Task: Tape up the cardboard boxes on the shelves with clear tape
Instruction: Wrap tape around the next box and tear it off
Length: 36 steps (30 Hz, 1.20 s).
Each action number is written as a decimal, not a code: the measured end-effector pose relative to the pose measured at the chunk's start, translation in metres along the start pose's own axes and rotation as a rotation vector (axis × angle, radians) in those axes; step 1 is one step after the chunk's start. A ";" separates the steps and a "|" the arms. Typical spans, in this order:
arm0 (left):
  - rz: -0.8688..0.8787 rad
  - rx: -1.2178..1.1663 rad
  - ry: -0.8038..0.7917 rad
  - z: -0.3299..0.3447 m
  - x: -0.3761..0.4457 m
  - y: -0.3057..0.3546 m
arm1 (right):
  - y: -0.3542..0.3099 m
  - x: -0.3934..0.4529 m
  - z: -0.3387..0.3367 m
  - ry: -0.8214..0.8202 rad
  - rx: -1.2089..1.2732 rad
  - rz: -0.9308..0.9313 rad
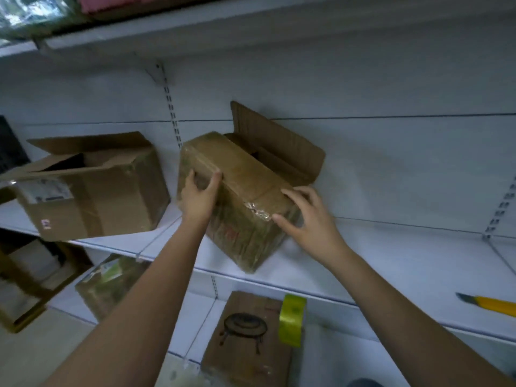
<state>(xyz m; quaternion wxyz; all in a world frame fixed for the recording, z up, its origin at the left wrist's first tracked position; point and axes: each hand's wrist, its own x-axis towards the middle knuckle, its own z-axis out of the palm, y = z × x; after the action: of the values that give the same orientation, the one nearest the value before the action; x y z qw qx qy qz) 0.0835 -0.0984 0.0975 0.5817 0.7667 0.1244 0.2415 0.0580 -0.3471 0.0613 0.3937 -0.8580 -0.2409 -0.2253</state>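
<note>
The box sits on the middle shelf, turned at an angle, its rear flap standing up against the back wall and its front flap folded down. The left hand grips the box's left top edge: fingers curled over the near-left corner, thumb hooked on the lid. The right hand is spread wide, fingers loosely bent, fingertips touching the lid's right front edge just beside a crumpled scrap of old tape (the thumb points at that scrap). It holds nothing. A second box, flaps open, stands to the left. On the shelf below, a tape roll stands on a flat box. A yellow cutter lies at far right.
</note>
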 end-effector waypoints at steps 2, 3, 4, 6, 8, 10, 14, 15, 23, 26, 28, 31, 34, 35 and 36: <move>-0.091 0.064 0.059 0.014 -0.005 0.006 | -0.001 -0.001 -0.009 0.003 0.065 0.035; -0.158 0.080 0.064 0.018 -0.005 0.006 | -0.002 -0.001 -0.014 -0.009 0.113 0.042; -0.239 0.072 0.054 0.020 -0.006 0.006 | -0.003 -0.001 -0.018 -0.017 0.170 0.038; -0.352 0.050 0.012 0.025 -0.010 0.003 | -0.002 -0.001 -0.026 0.048 0.183 0.019; -0.345 0.087 -0.012 0.028 -0.016 0.001 | 0.001 0.009 -0.034 0.203 0.043 0.069; -0.225 0.163 -0.007 0.025 -0.014 0.000 | 0.004 0.026 -0.042 0.279 0.028 0.212; 0.286 0.450 -0.147 0.013 0.000 -0.008 | 0.008 0.065 -0.038 0.056 0.164 0.263; 0.379 0.495 -0.209 0.012 0.003 -0.012 | 0.009 0.071 -0.034 -0.028 0.183 0.260; 0.425 0.744 -0.182 0.028 -0.034 0.001 | 0.044 0.043 -0.047 -0.219 -0.027 -0.034; 0.421 0.914 -0.122 0.046 -0.069 0.016 | 0.038 0.049 -0.076 -0.366 0.092 0.143; 0.451 0.975 -0.102 0.057 -0.088 0.023 | 0.033 0.061 -0.086 -0.364 0.013 0.221; 0.510 1.052 -0.142 0.081 -0.115 0.040 | 0.036 0.073 -0.085 -0.356 -0.247 0.248; 0.644 1.074 -0.146 0.091 -0.124 0.053 | 0.055 0.075 -0.083 -0.512 -0.413 0.306; 0.686 1.051 -0.152 0.088 -0.117 0.059 | 0.060 0.075 -0.086 -0.550 -0.420 0.325; 0.703 0.989 -0.180 0.083 -0.103 0.063 | 0.062 0.075 -0.089 -0.572 -0.406 0.340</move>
<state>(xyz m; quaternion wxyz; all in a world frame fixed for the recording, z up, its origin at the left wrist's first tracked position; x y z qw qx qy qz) 0.0327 -0.2349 0.1170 0.0508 0.9583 -0.0884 0.2671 0.1356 -0.4345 0.1216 0.1647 -0.9743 -0.1456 0.0483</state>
